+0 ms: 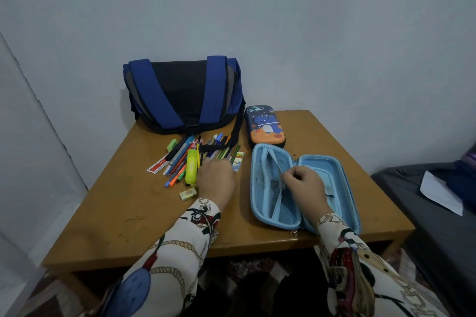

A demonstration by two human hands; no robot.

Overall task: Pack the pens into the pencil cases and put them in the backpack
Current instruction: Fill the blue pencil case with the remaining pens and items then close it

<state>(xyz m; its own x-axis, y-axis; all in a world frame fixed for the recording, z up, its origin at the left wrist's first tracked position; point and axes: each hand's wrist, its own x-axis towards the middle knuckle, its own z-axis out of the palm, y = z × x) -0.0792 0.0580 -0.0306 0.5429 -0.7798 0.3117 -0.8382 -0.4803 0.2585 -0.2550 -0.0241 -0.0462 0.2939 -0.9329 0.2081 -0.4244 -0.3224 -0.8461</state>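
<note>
Wooden table (134,213), blue-grey wall behind.

Open pencil case (304,188): light-blue lined, lies flat at about 3 o'clock from table centre, both halves face up. Long axis runs roughly 11 to 5 o'clock. Left half carries a mesh pocket and a divider flap.

Right hand (304,185): over the hinge of the open case, fingers curled, pinching the divider flap at its upper part. Narrow pinch grip.

Left hand (215,177): palm down on the near end of the pen pile (203,154), fingers bent onto the pens. Cannot tell whether any pen is actually gripped.

Pen pile: at 12 o'clock from table centre, just in front of the backpack (184,95). Pens fan out; most long axes run 1 to 7 o'clock, tips toward the backpack. A backpack strap lies across them.

Yellow highlighter (191,168) touches the pile's left side, axis near 12 to 6.

Closed dinosaur pencil case (265,126) at 1 o'clock, just beyond the open case.
</note>
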